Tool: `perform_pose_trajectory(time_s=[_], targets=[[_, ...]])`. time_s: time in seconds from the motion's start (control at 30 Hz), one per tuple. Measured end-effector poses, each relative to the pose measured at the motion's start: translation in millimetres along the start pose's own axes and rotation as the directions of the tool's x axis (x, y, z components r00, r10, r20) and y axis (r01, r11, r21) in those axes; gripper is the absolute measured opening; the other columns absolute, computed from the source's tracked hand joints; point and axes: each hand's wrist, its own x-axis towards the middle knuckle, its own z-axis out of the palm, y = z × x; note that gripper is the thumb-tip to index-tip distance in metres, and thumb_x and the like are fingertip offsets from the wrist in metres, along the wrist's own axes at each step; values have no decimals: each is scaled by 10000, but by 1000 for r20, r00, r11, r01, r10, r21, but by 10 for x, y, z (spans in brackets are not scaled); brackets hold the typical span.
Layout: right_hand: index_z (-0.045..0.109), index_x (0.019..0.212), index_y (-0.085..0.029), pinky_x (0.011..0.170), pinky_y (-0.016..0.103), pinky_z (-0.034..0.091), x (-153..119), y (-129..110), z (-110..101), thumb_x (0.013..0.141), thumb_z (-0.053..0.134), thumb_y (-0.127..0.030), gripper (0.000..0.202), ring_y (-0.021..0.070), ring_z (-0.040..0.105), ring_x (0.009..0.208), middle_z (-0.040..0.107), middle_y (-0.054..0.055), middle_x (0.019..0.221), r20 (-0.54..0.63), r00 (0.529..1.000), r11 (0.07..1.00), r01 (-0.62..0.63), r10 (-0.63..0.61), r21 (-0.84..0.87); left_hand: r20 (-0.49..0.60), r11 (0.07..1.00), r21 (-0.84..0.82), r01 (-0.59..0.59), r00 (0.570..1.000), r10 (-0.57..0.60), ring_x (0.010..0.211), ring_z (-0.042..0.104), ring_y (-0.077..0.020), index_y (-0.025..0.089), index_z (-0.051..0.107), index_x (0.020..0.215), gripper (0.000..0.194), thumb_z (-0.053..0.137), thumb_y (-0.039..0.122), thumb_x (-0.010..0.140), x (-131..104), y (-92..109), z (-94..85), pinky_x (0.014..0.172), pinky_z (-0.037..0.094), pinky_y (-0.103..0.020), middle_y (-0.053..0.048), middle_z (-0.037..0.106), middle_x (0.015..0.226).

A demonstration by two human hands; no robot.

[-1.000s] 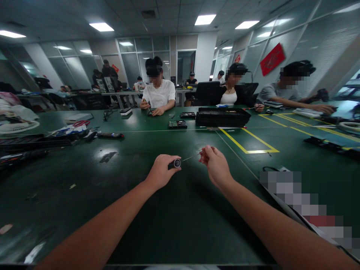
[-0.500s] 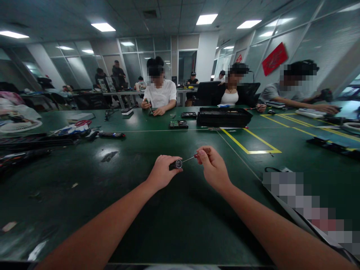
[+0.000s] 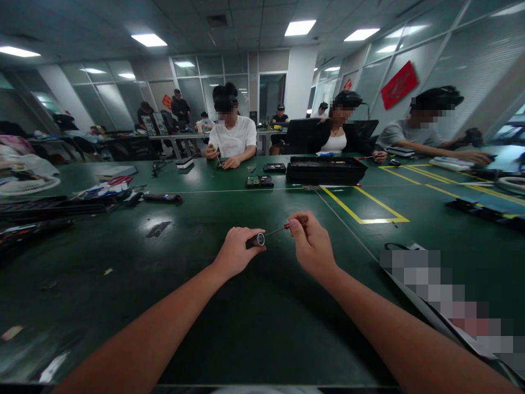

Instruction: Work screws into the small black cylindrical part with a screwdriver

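Observation:
Over the middle of the green table (image 3: 262, 317), my left hand (image 3: 235, 251) is closed around a dark cylindrical part (image 3: 258, 239) with a pale metal ring at its end, which faces right and toward me. To its right, my right hand (image 3: 310, 241) pinches the reddish handle of a screwdriver (image 3: 276, 230). The thin shaft points left, its tip close to the far side of the ringed end. Whether the tip touches the part I cannot tell. Most of the cylinder is hidden inside my left fingers.
Beyond my hands stand a long black case (image 3: 327, 171) and a green circuit board (image 3: 259, 181). A dark tool (image 3: 163, 197) and a cluttered pile (image 3: 107, 189) lie left. At right are yellow tape lines (image 3: 384, 221). A co-worker in a white shirt (image 3: 233, 134) sits opposite.
The ringed end of the cylinder has turned slightly to the right in my left hand. The screwdriver tip has shifted slightly off the face toward its far edge.

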Motion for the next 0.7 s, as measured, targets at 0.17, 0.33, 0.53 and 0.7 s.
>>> perform_pose_trajectory(time_s=[0.17, 0.33, 0.53, 0.7], targets=[[564, 984, -224, 667, 293, 444, -20, -3, 29, 993, 437, -352, 180, 171, 622, 710, 637, 9, 771, 139, 989, 998, 36, -43, 51, 17, 1000, -13, -12, 1000, 12, 958, 583, -221, 279, 654, 1212, 390, 740, 308, 832, 12, 11, 5, 888, 391, -386, -13, 695, 1034], [552, 978, -210, 677, 308, 455, -24, -5, 44, 985, 442, -313, 152, 183, 634, 727, 654, 35, 814, 100, 988, 993, 115, -114, -12, 27, 1000, -15, 19, 999, -19, 988, 592, -228, 266, 663, 1189, 364, 738, 301, 835, 15, 8, 1, 899, 391, -389, -21, 701, 1079], [556, 984, -214, 672, 311, 466, -19, -6, -1, 989, 441, -315, 153, 197, 652, 765, 665, 44, 839, 70, 986, 988, 152, -149, -28, 23, 999, -20, 45, 999, -45, 980, 587, -233, 270, 663, 1183, 357, 732, 332, 839, 14, 0, -8, 886, 391, -395, -18, 700, 1076], [563, 981, -208, 662, 308, 468, -21, -21, 18, 980, 449, -294, 143, 184, 638, 725, 652, 31, 810, 108, 977, 982, 188, -185, -21, 42, 998, -13, 55, 998, -55, 966, 590, -233, 269, 671, 1165, 330, 725, 303, 841, 13, 28, -22, 896, 399, -407, -16, 697, 1056]])
